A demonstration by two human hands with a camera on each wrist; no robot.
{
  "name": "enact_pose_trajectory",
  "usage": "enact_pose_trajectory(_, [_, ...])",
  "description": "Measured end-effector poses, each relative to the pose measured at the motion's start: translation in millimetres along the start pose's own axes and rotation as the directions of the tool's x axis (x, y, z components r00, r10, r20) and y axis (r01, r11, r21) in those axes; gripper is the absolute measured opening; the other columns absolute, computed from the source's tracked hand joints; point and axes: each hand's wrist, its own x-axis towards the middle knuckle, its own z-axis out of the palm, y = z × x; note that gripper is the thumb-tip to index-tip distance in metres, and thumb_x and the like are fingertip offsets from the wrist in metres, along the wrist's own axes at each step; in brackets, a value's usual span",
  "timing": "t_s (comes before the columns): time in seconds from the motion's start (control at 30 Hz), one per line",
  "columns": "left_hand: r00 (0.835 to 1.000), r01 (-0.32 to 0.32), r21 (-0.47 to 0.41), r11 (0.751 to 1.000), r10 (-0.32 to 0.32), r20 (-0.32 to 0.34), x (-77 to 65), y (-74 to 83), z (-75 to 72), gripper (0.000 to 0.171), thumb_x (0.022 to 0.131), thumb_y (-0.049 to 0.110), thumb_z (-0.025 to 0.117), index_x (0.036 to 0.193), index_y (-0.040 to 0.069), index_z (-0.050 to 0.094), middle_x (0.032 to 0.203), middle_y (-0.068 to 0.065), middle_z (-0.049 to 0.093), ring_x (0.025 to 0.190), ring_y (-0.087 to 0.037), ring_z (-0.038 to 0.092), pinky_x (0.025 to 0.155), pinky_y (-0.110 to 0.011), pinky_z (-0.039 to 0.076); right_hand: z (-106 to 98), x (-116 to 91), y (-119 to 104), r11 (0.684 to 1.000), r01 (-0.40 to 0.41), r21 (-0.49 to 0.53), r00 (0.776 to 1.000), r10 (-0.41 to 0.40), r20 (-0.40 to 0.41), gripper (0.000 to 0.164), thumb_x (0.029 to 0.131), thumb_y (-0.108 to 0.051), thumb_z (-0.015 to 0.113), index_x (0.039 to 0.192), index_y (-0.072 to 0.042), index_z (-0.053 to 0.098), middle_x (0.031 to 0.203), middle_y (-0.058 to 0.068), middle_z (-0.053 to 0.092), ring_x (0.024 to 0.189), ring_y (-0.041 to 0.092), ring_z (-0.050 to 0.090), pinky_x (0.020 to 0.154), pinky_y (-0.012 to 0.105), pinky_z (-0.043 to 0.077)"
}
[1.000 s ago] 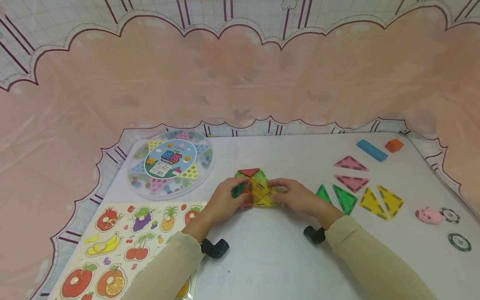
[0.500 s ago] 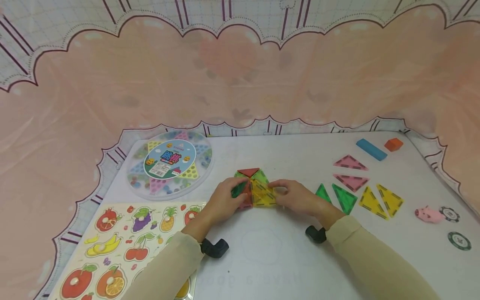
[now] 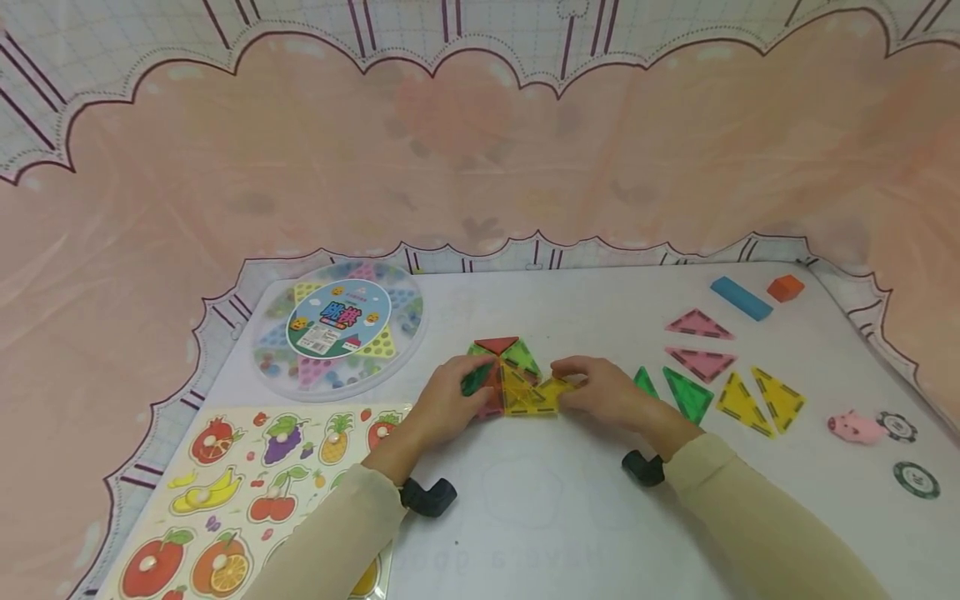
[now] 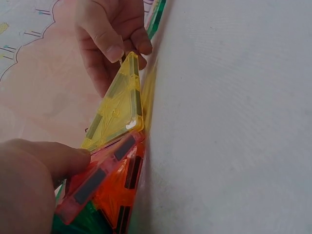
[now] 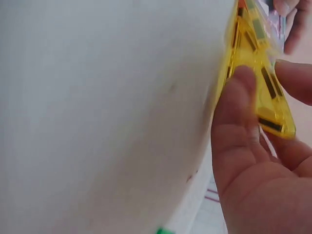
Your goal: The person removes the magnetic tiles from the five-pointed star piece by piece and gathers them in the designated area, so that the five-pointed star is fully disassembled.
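Translucent triangular magnetic tiles form a small cluster, with a red tile at its back and a green tile beside it. My left hand grips the cluster's left side, fingers behind and thumb in front. In the left wrist view, its thumb lies against a raised pink tile. A dark green tile shows between its thumb and fingers. My right hand pinches a yellow triangular tile, tilted up from the table. Another yellow tile lies flat at the cluster's front.
Loose pink, green and yellow triangular tiles lie right of my hands. Beyond are a blue block, orange block, pig figure and chips. Left are a round game box and fruit puzzle board.
My right hand has moved slightly right, drawing the yellow tile's right end away from the cluster and tilting it. The left hand has stayed in place.
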Motion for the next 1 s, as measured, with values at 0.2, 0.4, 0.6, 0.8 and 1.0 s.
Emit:
enact_pose_trajectory(0.2, [1.0, -0.004, -0.005, 1.0, 0.004, -0.002, -1.1, -1.6, 0.2, 0.043, 0.083, 0.026, 0.062, 0.125, 0.03, 0.05, 0.123, 0.002, 0.048, 0.112, -0.015, 0.042, 0.095, -0.037, 0.033, -19, -5, 7, 1.0, 0.025, 0.011, 0.999, -0.025, -0.024, 0.045, 0.083, -0.021, 0.059, 0.127, -0.014, 0.048, 0.112, -0.003, 0.056, 0.101, 0.019, 0.05, 0.082, 0.036, 0.043])
enact_pose_trajectory(0.4, [1.0, -0.008, -0.006, 1.0, 0.008, 0.0, -1.4, -1.2, 0.2, 0.043, 0.084, 0.026, 0.061, 0.126, 0.029, 0.049, 0.124, 0.002, 0.047, 0.113, -0.015, 0.041, 0.096, -0.037, 0.032, -55, -1, 23, 0.998, 0.053, -0.043, 0.991, -0.058, -0.119, 0.043, 0.087, -0.019, 0.057, 0.128, -0.008, 0.046, 0.115, 0.005, 0.056, 0.102, 0.025, 0.05, 0.082, 0.038, 0.044])
enact_pose_trajectory(0.6, [1.0, -0.026, -0.014, 1.0, 0.026, -0.001, -1.2, -1.1, 0.1, 0.043, 0.084, 0.024, 0.061, 0.126, 0.027, 0.05, 0.125, 0.001, 0.047, 0.116, -0.016, 0.04, 0.097, -0.037, 0.031, -78, 12, 39, 0.996, -0.048, -0.075, 0.986, 0.035, -0.161, 0.047, 0.088, -0.027, 0.056, 0.13, -0.011, 0.043, 0.127, 0.009, 0.046, 0.108, 0.028, 0.045, 0.09, 0.047, 0.037])
enact_pose_trajectory(0.8, [1.0, -0.023, -0.003, 1.0, 0.023, 0.008, -0.8, -1.4, 0.5, 0.044, 0.085, 0.025, 0.061, 0.127, 0.027, 0.049, 0.126, 0.001, 0.046, 0.117, -0.016, 0.039, 0.097, -0.037, 0.03, -86, 26, 44, 0.982, -0.149, -0.115, 0.973, 0.124, -0.196, 0.05, 0.087, -0.034, 0.056, 0.13, -0.012, 0.043, 0.13, 0.011, 0.041, 0.113, 0.03, 0.038, 0.093, 0.053, 0.03])
enact_pose_trajectory(1.0, [1.0, -0.02, 0.022, 1.0, 0.02, -0.001, -1.2, 0.0, -0.4, 0.044, 0.084, 0.026, 0.061, 0.127, 0.026, 0.049, 0.125, 0.002, 0.047, 0.117, -0.016, 0.039, 0.098, -0.036, 0.029, -90, 33, 44, 0.977, -0.187, -0.106, 0.961, 0.16, -0.226, 0.048, 0.087, -0.031, 0.056, 0.127, -0.008, 0.043, 0.124, 0.013, 0.046, 0.106, 0.029, 0.044, 0.091, 0.047, 0.037])
